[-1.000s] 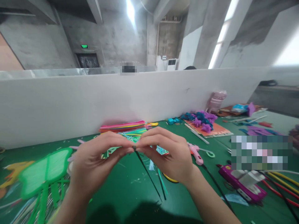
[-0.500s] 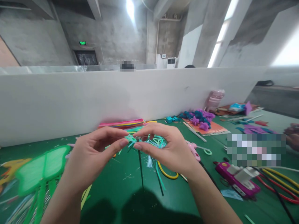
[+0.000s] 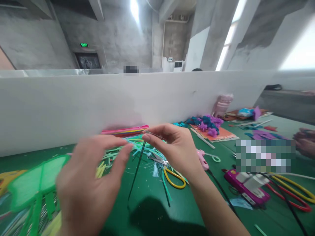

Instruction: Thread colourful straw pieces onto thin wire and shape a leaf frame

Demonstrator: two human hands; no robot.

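My right hand (image 3: 172,147) pinches the top of a thin dark green strip (image 3: 137,170), which hangs down at a slant over the table. To its left, my left hand (image 3: 93,177) is smeared by motion, with thumb and fingers apart and nothing seen between them. Behind the hands lies a loose pile of light green and blue strips (image 3: 137,147). Scissors with yellow handles (image 3: 175,178) rest under my right hand. A bundle of pink, red and yellow strips (image 3: 125,131) lies against the white partition.
A green mesh shape (image 3: 39,177) is at the left. Further right are a pink glue gun (image 3: 202,159), a purple power strip (image 3: 247,190), purple and blue flowers (image 3: 209,126) and another person's hand (image 3: 305,142). The white partition (image 3: 73,108) bounds the table's back.
My left hand has come away from the strip and moved left and down, its fingers parting. The strip's lower end has swung left. More of the scissors shows.
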